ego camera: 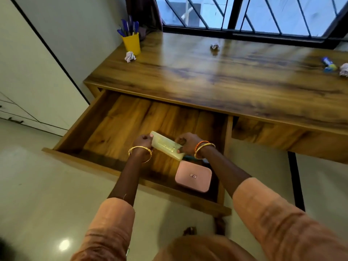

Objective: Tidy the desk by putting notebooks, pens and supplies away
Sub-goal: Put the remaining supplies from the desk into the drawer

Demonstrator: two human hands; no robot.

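Observation:
Both my hands hold a pale yellow flat case point(166, 145) with gold lettering over the open wooden drawer point(113, 127). My left hand point(142, 143) grips its left end, my right hand point(188, 141) its right end. A pink box point(193, 176) lies in the drawer's near right corner, just below the case. A yellow cup point(131, 43) holding several blue pens stands at the desk's back left. Crumpled paper balls lie beside the cup point(130, 56), at the desk's back middle point(214, 47) and at the far right edge point(344, 69).
A blue and yellow wrapper point(328, 64) lies at the desk's right. The wooden desk point(216, 76) runs under a barred window point(263, 14). A second drawer front point(282, 136) to the right is shut. White cabinets point(33, 81) stand at left. Light tiled floor lies below.

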